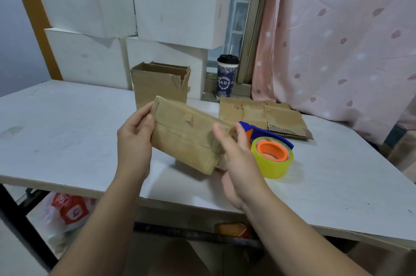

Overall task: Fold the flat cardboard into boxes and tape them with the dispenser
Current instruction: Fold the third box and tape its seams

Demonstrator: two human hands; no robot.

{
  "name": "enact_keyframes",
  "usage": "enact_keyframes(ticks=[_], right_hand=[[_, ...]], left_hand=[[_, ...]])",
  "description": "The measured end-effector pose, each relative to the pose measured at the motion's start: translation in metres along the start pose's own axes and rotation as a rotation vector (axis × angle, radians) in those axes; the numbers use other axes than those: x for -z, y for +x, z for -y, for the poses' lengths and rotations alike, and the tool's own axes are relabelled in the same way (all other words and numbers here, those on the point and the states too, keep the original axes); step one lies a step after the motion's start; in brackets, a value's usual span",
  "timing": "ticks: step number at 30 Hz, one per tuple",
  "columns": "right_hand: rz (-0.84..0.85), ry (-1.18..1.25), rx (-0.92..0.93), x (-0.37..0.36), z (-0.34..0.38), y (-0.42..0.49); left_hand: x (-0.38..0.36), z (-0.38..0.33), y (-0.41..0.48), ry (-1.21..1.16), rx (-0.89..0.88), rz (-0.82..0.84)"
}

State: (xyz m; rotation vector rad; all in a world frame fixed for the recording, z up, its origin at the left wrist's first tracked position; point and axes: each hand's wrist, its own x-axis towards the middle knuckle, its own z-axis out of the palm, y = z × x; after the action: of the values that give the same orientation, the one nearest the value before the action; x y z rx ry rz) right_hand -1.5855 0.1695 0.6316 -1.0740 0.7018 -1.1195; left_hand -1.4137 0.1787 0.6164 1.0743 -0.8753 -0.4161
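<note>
A small brown cardboard box (186,134) is held tilted above the white table (67,140), between both hands. My left hand (135,138) grips its left end, thumb on the front face. My right hand (238,161) grips its right end, fingers curled over the edge; that end is blurred. Just right of the box lies the tape dispenser (270,152), blue with an orange hub and a yellowish clear roll. Flat cardboard (261,118) lies behind the dispenser. An open brown box (159,82) stands upright behind the held one.
Several white boxes (139,19) are stacked at the back against the window. A lidded drink cup (227,76) stands on the sill. A pink curtain (337,39) hangs at the right. A plastic bag (67,212) lies under the table's front left.
</note>
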Motion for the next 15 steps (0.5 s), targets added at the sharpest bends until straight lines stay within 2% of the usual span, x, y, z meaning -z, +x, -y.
enact_keyframes(ticks=[3,5,10,12,15], right_hand=[[-0.157,-0.227,0.187,0.008,0.008,0.006],[-0.208,-0.382,0.406,0.013,0.01,0.008],[-0.054,-0.554,0.79,0.012,0.006,-0.005],[-0.025,-0.622,0.79,0.009,0.001,-0.007],[0.0,-0.575,0.635,0.009,-0.002,-0.004]], left_hand=[[0.002,-0.008,-0.007,0.009,-0.035,0.053],[0.003,-0.01,-0.01,0.022,-0.025,0.062],[0.001,-0.013,-0.018,-0.016,0.091,0.133],[0.001,-0.009,-0.02,0.038,0.07,0.137],[0.004,-0.003,-0.022,0.09,0.075,0.118]])
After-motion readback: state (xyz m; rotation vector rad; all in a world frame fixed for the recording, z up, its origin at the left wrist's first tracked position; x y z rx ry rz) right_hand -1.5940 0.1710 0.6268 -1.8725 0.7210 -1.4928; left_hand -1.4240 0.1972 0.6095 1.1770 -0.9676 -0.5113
